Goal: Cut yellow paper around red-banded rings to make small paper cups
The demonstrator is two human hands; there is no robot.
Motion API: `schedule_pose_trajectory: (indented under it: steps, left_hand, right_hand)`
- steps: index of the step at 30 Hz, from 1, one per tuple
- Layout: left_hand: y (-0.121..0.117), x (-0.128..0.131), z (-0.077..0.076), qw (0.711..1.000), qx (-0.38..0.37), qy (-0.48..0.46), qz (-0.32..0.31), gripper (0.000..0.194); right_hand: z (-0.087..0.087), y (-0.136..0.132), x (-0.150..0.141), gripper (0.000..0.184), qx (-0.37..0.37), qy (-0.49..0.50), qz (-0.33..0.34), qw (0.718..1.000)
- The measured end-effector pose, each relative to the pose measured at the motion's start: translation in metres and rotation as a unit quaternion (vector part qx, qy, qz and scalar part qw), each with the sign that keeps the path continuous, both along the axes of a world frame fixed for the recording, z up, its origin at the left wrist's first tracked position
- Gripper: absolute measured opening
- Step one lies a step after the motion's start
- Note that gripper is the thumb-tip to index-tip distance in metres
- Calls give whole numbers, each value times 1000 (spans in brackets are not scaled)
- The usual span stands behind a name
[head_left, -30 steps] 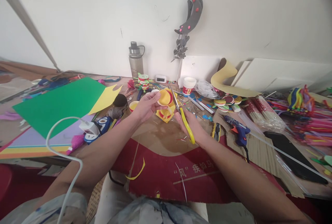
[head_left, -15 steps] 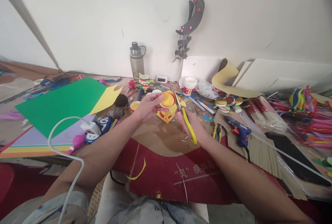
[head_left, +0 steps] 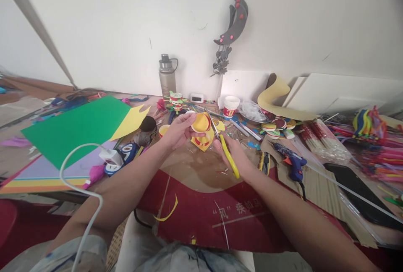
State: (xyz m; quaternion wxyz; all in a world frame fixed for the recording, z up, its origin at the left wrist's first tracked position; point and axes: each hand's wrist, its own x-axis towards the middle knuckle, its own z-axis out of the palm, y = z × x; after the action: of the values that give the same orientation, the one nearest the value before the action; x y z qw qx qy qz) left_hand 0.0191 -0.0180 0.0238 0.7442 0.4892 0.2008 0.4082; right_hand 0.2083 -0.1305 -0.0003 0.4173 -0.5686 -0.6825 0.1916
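Note:
My left hand (head_left: 181,130) is closed on a small round cup piece (head_left: 201,122) with a yellow face and a red and white rim. In my right hand (head_left: 231,154) are scissors (head_left: 227,150) with yellow handles, their blades pointing up beside the right edge of the cup piece. Whether the blades touch it I cannot tell. Below the held piece, another red and white ring lies on a yellow paper scrap (head_left: 198,145). A further cup piece with yellow inside (head_left: 163,130) sits just left of my left hand.
Green paper (head_left: 78,129) lies at the left near a power strip (head_left: 121,158) with a white cable. A bottle (head_left: 167,77) and stacked paper cups (head_left: 231,106) stand by the wall. To the right are a utility knife (head_left: 264,162), a glue gun (head_left: 292,165) and a black phone (head_left: 359,194).
The cup piece has tilted slightly in my left hand and shifted a little left. Both hands keep their holds, and the whole view has moved slightly.

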Motion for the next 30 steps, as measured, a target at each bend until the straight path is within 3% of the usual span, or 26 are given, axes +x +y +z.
schedule_pose_trajectory:
  steps: [16,25,30]
  left_hand:
    - [2,1,0,1000,2,4,29,38]
    - [2,0,2,999,31,11,-1,50]
    - [3,-1,0,999,31,25,-13,46]
  right_hand:
    - [2,-2,-2,53,29,-17,-6,999]
    - [-4,0,-3,45,12,33,25,999]
    - [-4,1,-2,45,35,1,10,999]
